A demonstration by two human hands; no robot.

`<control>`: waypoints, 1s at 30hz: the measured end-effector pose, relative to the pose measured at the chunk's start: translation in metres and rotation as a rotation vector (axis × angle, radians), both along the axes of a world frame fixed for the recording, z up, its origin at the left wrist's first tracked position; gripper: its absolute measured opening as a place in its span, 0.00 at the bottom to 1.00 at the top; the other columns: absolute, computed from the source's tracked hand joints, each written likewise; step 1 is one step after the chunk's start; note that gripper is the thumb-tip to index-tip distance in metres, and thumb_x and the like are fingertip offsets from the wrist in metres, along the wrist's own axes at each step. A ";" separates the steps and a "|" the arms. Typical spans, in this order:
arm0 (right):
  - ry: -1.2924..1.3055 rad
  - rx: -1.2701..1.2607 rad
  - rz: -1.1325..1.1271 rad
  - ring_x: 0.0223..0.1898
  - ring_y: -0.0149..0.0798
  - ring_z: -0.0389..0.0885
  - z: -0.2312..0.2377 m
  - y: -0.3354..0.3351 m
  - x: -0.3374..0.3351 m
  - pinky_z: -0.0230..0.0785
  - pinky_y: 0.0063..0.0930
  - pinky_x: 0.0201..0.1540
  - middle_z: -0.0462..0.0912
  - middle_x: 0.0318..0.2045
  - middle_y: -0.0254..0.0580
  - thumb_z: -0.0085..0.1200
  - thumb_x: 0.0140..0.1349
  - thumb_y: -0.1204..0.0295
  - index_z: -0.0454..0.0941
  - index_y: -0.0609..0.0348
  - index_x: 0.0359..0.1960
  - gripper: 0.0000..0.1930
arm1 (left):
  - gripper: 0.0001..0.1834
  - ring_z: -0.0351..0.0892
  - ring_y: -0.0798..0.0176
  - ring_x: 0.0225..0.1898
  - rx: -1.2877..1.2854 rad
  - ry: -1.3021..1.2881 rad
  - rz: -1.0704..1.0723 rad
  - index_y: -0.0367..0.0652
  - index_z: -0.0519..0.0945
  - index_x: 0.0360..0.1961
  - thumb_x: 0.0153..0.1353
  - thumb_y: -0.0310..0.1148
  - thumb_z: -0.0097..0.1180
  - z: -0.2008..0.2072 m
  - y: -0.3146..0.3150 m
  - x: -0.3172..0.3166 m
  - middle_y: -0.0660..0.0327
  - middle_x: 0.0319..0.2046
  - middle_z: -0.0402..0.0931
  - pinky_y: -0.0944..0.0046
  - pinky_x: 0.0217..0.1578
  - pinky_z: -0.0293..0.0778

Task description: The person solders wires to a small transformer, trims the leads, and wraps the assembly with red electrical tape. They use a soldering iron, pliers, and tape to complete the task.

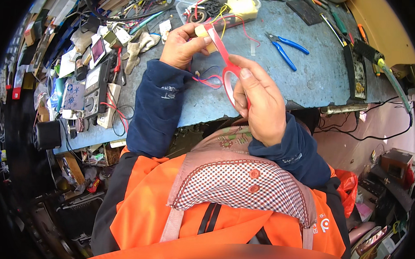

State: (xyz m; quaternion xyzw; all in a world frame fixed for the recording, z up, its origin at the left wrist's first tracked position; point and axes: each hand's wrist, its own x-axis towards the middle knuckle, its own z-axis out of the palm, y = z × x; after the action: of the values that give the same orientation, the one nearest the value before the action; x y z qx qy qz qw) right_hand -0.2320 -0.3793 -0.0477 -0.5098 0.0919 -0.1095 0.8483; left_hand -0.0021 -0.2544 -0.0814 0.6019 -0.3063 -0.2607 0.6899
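My left hand [181, 46] pinches a small yellow block [201, 31] with thin wires running from it. A roll of red tape [227, 83] with a white inner ring is gripped in my right hand [261, 97]. Between the two hands, a pulled-out tape strip [218, 42] stretches from the roll to the yellow block. A loop of pink and blue wire [210, 81] lies on the bench just below my left hand. What my left fingertips cover is hidden.
On the blue bench [313, 79] lie blue-handled pliers [286, 51], right of my hands. A clear plastic box [251, 14] with parts and yellow material stands behind them. A multimeter [94, 88] and heaped tools sit left. A soldering iron [386, 68] rests at the right.
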 end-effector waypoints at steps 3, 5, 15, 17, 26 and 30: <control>-0.011 -0.062 -0.043 0.22 0.19 0.60 0.000 0.003 0.003 0.54 0.18 0.25 0.67 0.23 0.24 0.44 0.85 0.67 0.75 0.64 0.70 0.20 | 0.16 0.88 0.66 0.38 -0.117 0.068 0.036 0.35 0.85 0.51 0.67 0.33 0.70 0.004 0.001 0.003 0.59 0.41 0.89 0.65 0.38 0.84; -0.005 -0.182 -0.054 0.23 0.18 0.60 -0.003 0.001 0.006 0.54 0.17 0.26 0.68 0.24 0.23 0.46 0.84 0.69 0.76 0.63 0.69 0.19 | 0.16 0.88 0.66 0.39 -0.180 0.124 0.070 0.36 0.85 0.50 0.67 0.35 0.69 0.007 0.002 0.000 0.59 0.41 0.89 0.63 0.39 0.85; -0.034 -0.706 -0.197 0.41 0.22 0.80 -0.003 0.003 0.016 0.74 0.21 0.46 0.90 0.46 0.37 0.52 0.81 0.75 0.82 0.64 0.66 0.17 | 0.21 0.90 0.61 0.39 -0.284 0.253 0.143 0.30 0.84 0.52 0.70 0.39 0.67 0.020 0.004 -0.015 0.53 0.43 0.89 0.59 0.40 0.87; 0.014 -0.784 -0.184 0.46 0.25 0.83 0.005 0.004 0.016 0.76 0.23 0.52 0.91 0.48 0.40 0.53 0.80 0.76 0.82 0.65 0.66 0.17 | 0.23 0.90 0.59 0.40 -0.308 0.284 0.119 0.29 0.83 0.53 0.70 0.40 0.66 0.020 0.006 -0.014 0.52 0.43 0.89 0.58 0.40 0.88; -0.067 -0.934 -0.304 0.30 0.54 0.89 -0.002 0.003 0.032 0.78 0.39 0.34 0.87 0.31 0.55 0.58 0.75 0.71 0.86 0.54 0.60 0.15 | 0.22 0.91 0.57 0.42 -0.383 0.487 -0.039 0.37 0.82 0.57 0.74 0.44 0.61 0.028 0.011 -0.022 0.53 0.47 0.89 0.59 0.46 0.89; -0.103 -0.995 -0.335 0.32 0.54 0.89 -0.004 -0.001 0.040 0.79 0.40 0.34 0.87 0.33 0.55 0.59 0.74 0.70 0.87 0.52 0.60 0.15 | 0.24 0.90 0.55 0.44 -0.434 0.595 -0.160 0.39 0.82 0.59 0.75 0.48 0.59 0.022 0.011 -0.019 0.55 0.48 0.89 0.55 0.48 0.88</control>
State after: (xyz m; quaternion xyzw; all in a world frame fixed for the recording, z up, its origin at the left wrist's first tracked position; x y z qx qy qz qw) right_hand -0.1925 -0.3801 -0.0514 -0.8232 0.0670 -0.2991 0.4779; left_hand -0.0216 -0.2434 -0.0598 0.3140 -0.1868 -0.4063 0.8375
